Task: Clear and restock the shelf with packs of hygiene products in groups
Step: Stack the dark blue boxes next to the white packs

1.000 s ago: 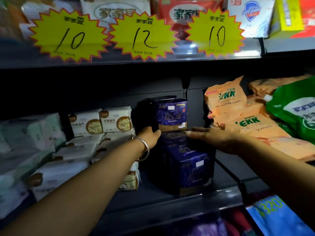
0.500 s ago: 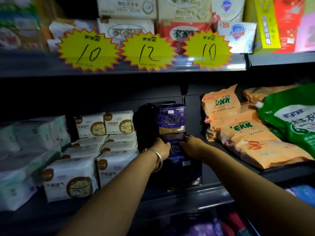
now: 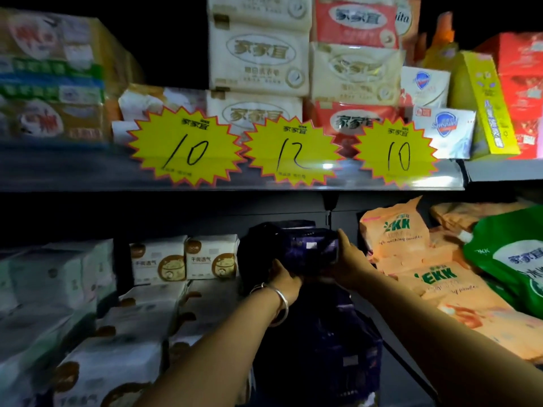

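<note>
Three yellow price stars (10, 12, 10) on upper shelf edge

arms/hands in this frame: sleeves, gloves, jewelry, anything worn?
Both forearms are bare: no sleeves in view and no gloves. The left hand has a thin silver bangle at the wrist, a plain open hoop hanging loose. The right hand and its wrist show nothing worn. No rings or watch can be made out in the dim light.

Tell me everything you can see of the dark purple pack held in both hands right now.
The dark purple pack looks like glossy soft plastic wrap with a small pale label, its print blurred. It sits at the back of the lower shelf, roughly level. The left hand grips its lower left; the right hand holds its right end.
</note>
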